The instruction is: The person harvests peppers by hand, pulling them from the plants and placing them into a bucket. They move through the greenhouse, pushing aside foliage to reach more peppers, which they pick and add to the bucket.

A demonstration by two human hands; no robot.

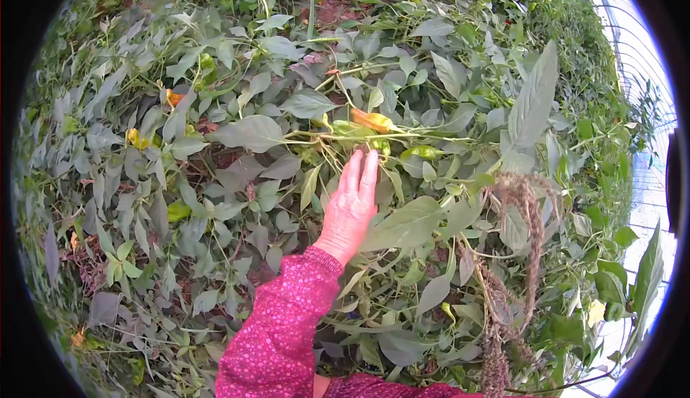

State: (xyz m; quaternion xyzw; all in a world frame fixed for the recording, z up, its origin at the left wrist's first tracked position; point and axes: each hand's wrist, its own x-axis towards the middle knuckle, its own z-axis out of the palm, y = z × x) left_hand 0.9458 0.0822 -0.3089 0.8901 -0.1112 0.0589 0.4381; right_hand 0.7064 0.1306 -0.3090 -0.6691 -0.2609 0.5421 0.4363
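My left hand (350, 207), in a maroon patterned sleeve (277, 326), reaches up into the pepper plants with its back toward me. Its visible fingers are stretched out, and the tips meet or lie just below a thin green stem. Just above the fingertips hangs an orange-yellow pepper (371, 120), with a pale green pepper (348, 129) beside it. Another green pepper (422, 151) sits a little to the right. Of my right hand (321, 385) only a sliver of skin shows at the bottom edge, beside its sleeve (388, 388); its fingers are hidden.
Dense leaves surround the hand. More peppers hang at left: a yellow one (136, 138), an orange one (173, 97) and a green one (178, 212). A brown, drooping seed head (530, 232) and a tall leaf (533, 103) stand at right. Greenhouse hoops (624, 46) curve along the right edge.
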